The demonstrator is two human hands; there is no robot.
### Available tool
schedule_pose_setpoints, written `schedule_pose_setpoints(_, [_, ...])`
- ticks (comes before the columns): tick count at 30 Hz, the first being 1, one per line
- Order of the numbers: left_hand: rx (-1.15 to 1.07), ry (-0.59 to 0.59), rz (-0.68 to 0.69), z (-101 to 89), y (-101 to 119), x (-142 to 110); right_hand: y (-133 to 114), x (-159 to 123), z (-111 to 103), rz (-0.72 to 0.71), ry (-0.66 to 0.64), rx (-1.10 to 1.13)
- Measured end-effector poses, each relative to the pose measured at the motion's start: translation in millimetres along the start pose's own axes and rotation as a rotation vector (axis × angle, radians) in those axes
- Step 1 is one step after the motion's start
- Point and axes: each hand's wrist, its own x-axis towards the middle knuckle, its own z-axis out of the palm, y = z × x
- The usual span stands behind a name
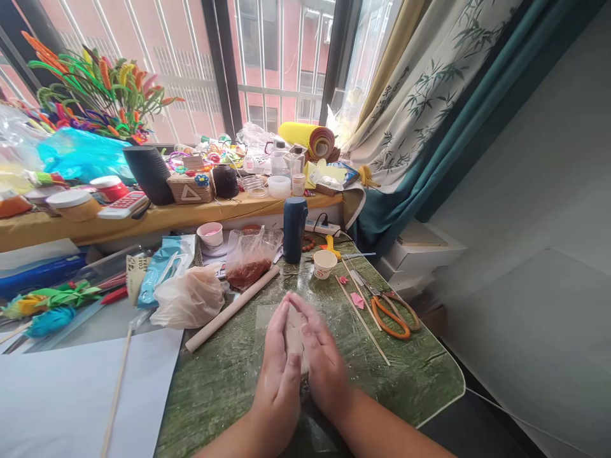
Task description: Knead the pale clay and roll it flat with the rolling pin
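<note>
A pale grey slab of clay sits low on the table between my two palms. My left hand presses along its left side, with the thumb lying over the near part. Along the other side my right hand is cupped, and the fingertips of both hands meet at the far end. Under the clay is a clear plastic sheet on the green table. The clay's side faces are hidden by my hands. A wooden rolling pin lies slantwise to the left, apart from my hands.
Orange-handled scissors and thin wooden sticks lie to the right. Beyond my hands stand a paper cup and a dark blue bottle. Plastic bags and white paper are on the left. A crowded windowsill runs behind.
</note>
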Motion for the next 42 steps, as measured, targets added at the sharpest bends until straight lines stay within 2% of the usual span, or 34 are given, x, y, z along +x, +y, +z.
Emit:
schedule_pose_setpoints(3, [0.107, -0.059, -0.142, -0.5, -5, 4, 12, 4, -4, 0.071, -0.002, -0.077])
schedule_pose_setpoints(7, [0.083, -0.115, -0.064, -3.1, -5, 7, 19, 3, -6, -0.041, 0.019, -0.126])
schedule_pose_setpoints(10, [0.067, -0.100, -0.270, -2.7, -3, 8, 19, 1, -5, 0.017, 0.052, -0.142])
schedule_pose_setpoints(14, [0.038, -0.119, -0.155, -1.3, -2, 9, 25, 0, -5, -0.027, 0.032, -0.164])
schedule_pose_setpoints(19, [0.006, -0.118, -0.422, -2.5, -3, 16, 34, 2, -7, 0.150, 0.071, -0.106])
schedule_pose_setpoints(24, [-0.067, 0.017, -0.633, -4.9, -2, 14, 30, -5, -3, 0.308, 0.222, -0.007])
schedule_pose_setpoints(26, [-0.104, -0.017, -0.668, -4.8, 1, 9, 26, -11, 0, 0.353, 0.248, -0.007])
schedule_pose_setpoints(29, [-0.103, -0.066, -0.576, -4.7, 8, 0, 16, -22, 3, 0.307, 0.207, -0.004])
schedule_pose_setpoints(32, [-0.157, -0.037, -0.277, -3.9, 13, -7, 5, -29, 3, 0.063, 0.092, 0.011])
schedule_pose_setpoints(34, [-0.220, -0.018, -0.179, -2.5, 12, -7, 1, -31, 2, -0.042, 0.068, 0.034])
schedule_pose_setpoints(38, [-0.202, -0.018, -0.417, -1.0, 3, -1, 9, -27, 2, 0.095, 0.066, 0.072])
schedule_pose_setpoints(42, [-0.087, -0.052, -0.354, -3.7, -3, 4, 19, -24, 4, 0.109, 0.086, -0.031])
